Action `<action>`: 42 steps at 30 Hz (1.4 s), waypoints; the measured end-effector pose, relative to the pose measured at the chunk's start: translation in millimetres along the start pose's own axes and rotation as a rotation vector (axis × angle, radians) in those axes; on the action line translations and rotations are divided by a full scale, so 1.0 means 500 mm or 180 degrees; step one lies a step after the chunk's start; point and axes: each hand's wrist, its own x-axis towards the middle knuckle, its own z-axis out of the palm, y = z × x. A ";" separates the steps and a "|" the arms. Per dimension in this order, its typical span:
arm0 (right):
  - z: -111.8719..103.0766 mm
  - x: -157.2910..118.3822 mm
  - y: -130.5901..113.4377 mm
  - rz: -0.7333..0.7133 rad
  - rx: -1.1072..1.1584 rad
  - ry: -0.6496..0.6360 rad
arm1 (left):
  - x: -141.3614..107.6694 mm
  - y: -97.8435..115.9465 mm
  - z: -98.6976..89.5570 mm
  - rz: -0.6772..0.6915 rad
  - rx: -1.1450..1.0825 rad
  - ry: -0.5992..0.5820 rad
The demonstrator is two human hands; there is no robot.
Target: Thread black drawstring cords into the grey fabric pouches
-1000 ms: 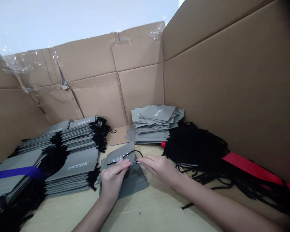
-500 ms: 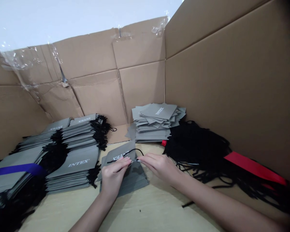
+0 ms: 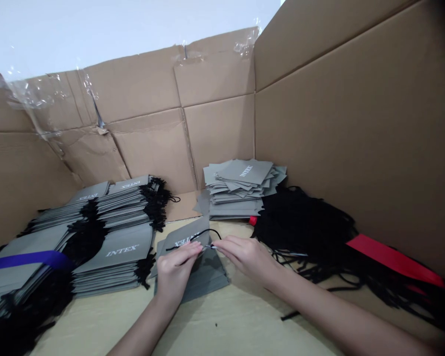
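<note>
My left hand (image 3: 175, 271) and my right hand (image 3: 249, 256) face each other close together, both closed in a pinch. Between their fingertips runs a black cord (image 3: 212, 230), which arches up in a small loop. A thin shiny piece (image 3: 206, 246) shows in the gap between the fingers; it is too small to name. Under the hands lies a grey INTEX pouch (image 3: 188, 228) on top of other grey pieces (image 3: 211, 282). My left fingers rest over the pouch's lettering, hiding part of it, and a cord end sticks out to their left.
Stacks of grey INTEX pouches (image 3: 120, 254) with black cords stand at left, one crossed by a purple band (image 3: 29, 259). Loose grey pieces (image 3: 241, 193) are piled at the back. Black cords (image 3: 304, 222) with a red strip (image 3: 389, 257) lie right. Cardboard walls (image 3: 337, 133) enclose everything.
Both hands keep the same pinch and place over the pouch. The whole view has shifted very slightly; nothing has been taken up or let go.
</note>
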 end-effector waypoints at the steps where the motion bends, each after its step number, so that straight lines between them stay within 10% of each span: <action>1: -0.001 0.000 0.000 0.0018 -0.0009 -0.0009 | 0.001 0.001 0.000 -0.0002 0.0007 0.0001; 42: -0.002 0.002 -0.001 0.0019 -0.0022 -0.0056 | 0.001 -0.003 -0.003 0.0350 0.0255 -0.0064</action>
